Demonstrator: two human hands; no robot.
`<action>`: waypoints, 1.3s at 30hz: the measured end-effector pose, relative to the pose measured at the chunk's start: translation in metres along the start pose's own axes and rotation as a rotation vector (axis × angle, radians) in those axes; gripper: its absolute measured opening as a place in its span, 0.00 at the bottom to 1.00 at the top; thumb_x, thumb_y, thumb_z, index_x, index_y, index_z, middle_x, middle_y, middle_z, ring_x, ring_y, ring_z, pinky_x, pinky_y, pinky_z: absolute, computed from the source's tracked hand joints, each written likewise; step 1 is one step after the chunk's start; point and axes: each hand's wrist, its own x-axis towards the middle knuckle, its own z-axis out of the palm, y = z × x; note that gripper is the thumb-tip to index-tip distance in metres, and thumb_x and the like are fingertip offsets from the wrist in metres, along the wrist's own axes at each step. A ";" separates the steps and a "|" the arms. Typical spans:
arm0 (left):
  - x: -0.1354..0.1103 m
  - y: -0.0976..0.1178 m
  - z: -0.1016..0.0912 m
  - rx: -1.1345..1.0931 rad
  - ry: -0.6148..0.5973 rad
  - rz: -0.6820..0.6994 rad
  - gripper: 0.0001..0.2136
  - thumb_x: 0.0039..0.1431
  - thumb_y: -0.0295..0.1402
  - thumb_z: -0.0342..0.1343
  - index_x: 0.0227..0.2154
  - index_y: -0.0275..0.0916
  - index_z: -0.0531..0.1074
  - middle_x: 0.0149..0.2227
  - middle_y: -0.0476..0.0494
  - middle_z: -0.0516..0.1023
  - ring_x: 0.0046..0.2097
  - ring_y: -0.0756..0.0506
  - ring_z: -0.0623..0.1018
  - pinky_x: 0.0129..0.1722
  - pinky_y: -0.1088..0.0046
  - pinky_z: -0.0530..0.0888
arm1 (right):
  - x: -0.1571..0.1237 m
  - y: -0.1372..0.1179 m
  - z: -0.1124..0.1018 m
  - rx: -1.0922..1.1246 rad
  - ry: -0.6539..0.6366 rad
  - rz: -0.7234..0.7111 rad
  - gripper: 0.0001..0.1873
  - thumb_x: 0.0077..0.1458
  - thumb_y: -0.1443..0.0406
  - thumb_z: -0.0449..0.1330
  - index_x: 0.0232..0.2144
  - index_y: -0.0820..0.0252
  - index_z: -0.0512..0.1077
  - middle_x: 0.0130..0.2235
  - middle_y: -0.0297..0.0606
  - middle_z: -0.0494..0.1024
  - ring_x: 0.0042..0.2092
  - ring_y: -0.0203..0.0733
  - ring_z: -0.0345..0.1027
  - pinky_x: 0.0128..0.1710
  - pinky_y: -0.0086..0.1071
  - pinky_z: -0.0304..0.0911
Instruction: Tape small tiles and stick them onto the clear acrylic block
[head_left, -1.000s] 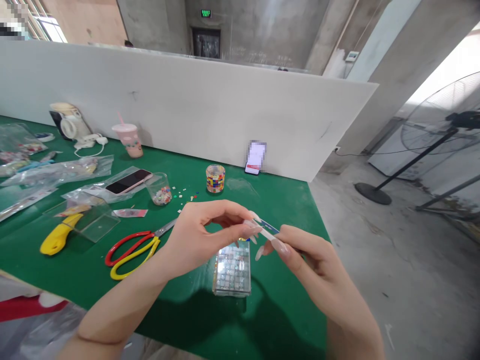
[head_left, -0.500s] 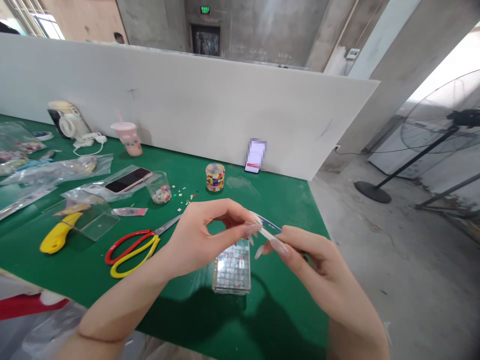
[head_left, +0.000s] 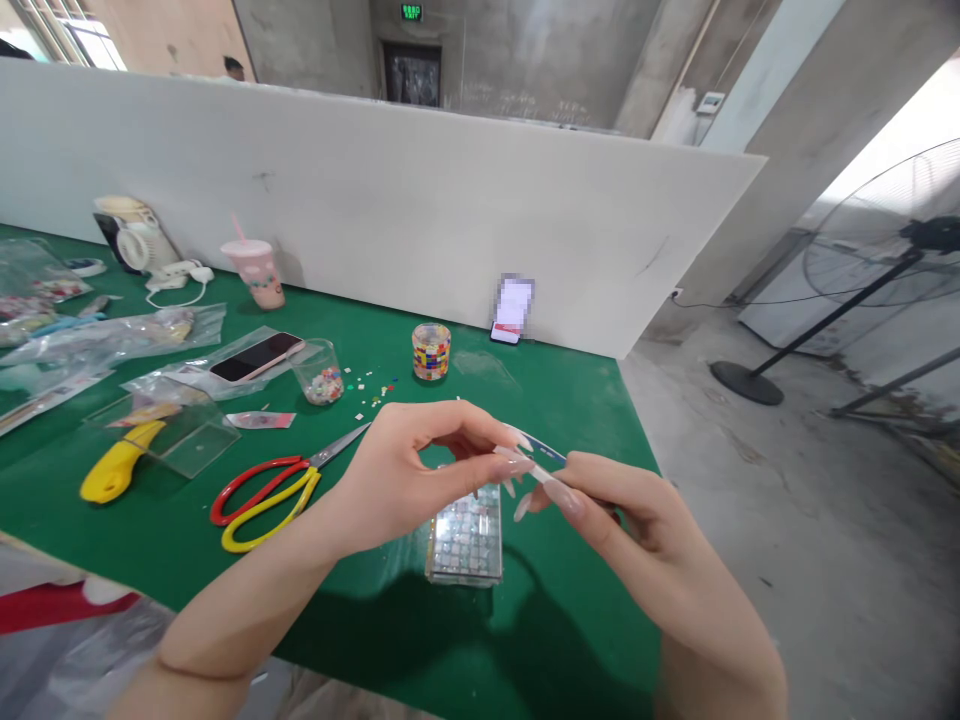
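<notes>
Both hands meet over the green table at a thin, flat blue-and-white piece (head_left: 551, 454), whose kind I cannot make out. My right hand (head_left: 626, 515) is closed round its right part, thumb along the near edge. At its left end, my left hand (head_left: 409, 475) pinches with thumb and fingertips; whatever lies right between those tips is hidden. Just below the hands sits a clear rectangular box (head_left: 466, 545) covered in shiny square tiles, its far part behind my left fingers. A round jar (head_left: 431, 355) with colourful mosaic tiles stands beyond.
Red-and-yellow scissors (head_left: 277, 495) lie left of my left hand, near a yellow-handled tool (head_left: 120, 465) and a clear acrylic piece (head_left: 199, 440). A plastic cup of tiles (head_left: 324, 380), loose tiles, a phone (head_left: 257, 357) and a pink tumbler (head_left: 259, 275) stand farther back. Another phone (head_left: 513, 310) leans on the white partition (head_left: 375, 210).
My left fingertips have shifted slightly right along the flat piece, and more of its blue side shows. My right hand has moved very little.
</notes>
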 end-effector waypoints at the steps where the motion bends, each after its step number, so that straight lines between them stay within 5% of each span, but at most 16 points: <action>1: 0.000 0.000 0.000 0.000 -0.003 0.004 0.03 0.56 0.29 0.66 0.33 0.41 0.80 0.31 0.53 0.84 0.31 0.55 0.81 0.32 0.86 0.78 | 0.000 0.000 0.000 -0.003 0.005 0.002 0.24 0.67 0.56 0.50 0.21 0.58 0.63 0.24 0.32 0.66 0.27 0.35 0.53 0.27 0.32 0.51; 9: -0.001 0.001 0.000 -0.003 -0.017 0.017 0.02 0.57 0.27 0.64 0.33 0.40 0.79 0.30 0.51 0.83 0.31 0.54 0.80 0.32 0.85 0.77 | -0.001 -0.001 -0.002 -0.027 -0.006 0.013 0.20 0.68 0.57 0.50 0.28 0.58 0.73 0.24 0.32 0.64 0.27 0.36 0.53 0.26 0.33 0.50; 39: -0.002 0.001 0.001 -0.056 -0.073 -0.029 0.01 0.60 0.29 0.62 0.34 0.38 0.78 0.26 0.49 0.79 0.28 0.52 0.78 0.29 0.80 0.76 | 0.000 -0.002 -0.005 -0.049 -0.026 0.004 0.21 0.67 0.55 0.51 0.28 0.57 0.75 0.24 0.33 0.67 0.26 0.36 0.55 0.25 0.32 0.52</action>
